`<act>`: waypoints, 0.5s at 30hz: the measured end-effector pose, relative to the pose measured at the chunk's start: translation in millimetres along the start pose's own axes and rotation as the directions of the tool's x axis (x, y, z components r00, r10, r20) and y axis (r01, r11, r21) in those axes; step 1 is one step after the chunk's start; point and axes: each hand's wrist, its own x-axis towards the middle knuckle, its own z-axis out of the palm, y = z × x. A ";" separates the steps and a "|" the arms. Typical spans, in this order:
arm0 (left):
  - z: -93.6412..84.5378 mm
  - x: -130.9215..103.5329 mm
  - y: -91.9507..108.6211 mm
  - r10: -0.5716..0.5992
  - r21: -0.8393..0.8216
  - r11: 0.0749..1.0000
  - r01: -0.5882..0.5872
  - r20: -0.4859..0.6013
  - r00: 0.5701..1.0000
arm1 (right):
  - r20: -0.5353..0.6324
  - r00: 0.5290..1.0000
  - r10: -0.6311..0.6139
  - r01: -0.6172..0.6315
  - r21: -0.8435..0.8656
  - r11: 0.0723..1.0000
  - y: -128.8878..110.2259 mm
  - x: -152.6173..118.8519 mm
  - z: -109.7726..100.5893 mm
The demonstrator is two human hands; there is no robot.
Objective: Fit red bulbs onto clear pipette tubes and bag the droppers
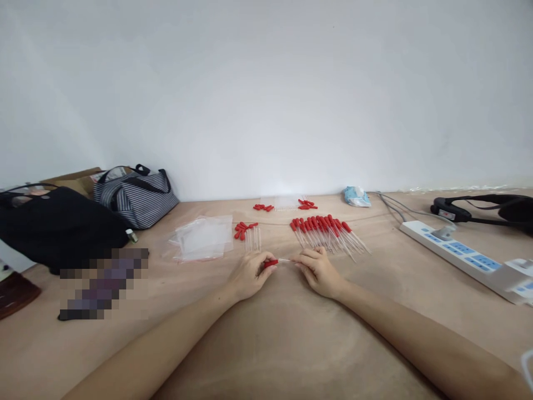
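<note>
My left hand [252, 275] is closed in a pinch on a red rubber dropper bulb [271, 263]. A thin clear dropper tube [283, 260] runs from the bulb's right end to my right hand [318, 272], whose fingers pinch its other end. Whether the tube sits inside the bulb cannot be made out. Just beyond my left hand lie loose red bulbs [240, 230] and several bare clear tubes [253, 239]. Past my right hand, a fanned row of droppers with red bulbs [320, 225] rests on the table, tips towards me.
Clear plastic bags [204, 239] lie left of the tubes. More red bulbs [263, 208] and tubes [286, 203] are near the wall. On the right are a power strip [453, 250], a blue-white packet [356, 196] and a black headset [478, 208]. Bags [145, 191] and a small bottle [131, 236] stand left.
</note>
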 end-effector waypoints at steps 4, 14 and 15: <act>2.6 -0.3 -1.5 0.010 -0.061 0.998 -0.011 -0.010 1.000 | 0.027 0.999 -0.028 0.028 -0.009 1.000 1.4 -0.3 0.8; 3.8 -1.5 0.6 0.139 -0.061 0.988 -0.144 -0.069 0.988 | 0.040 0.994 -0.102 0.103 -0.014 0.995 7.1 1.5 0.6; 3.9 -1.8 0.8 0.164 -0.041 0.985 -0.167 -0.070 0.984 | 0.047 0.992 -0.114 0.116 -0.036 0.993 6.9 2.0 -0.8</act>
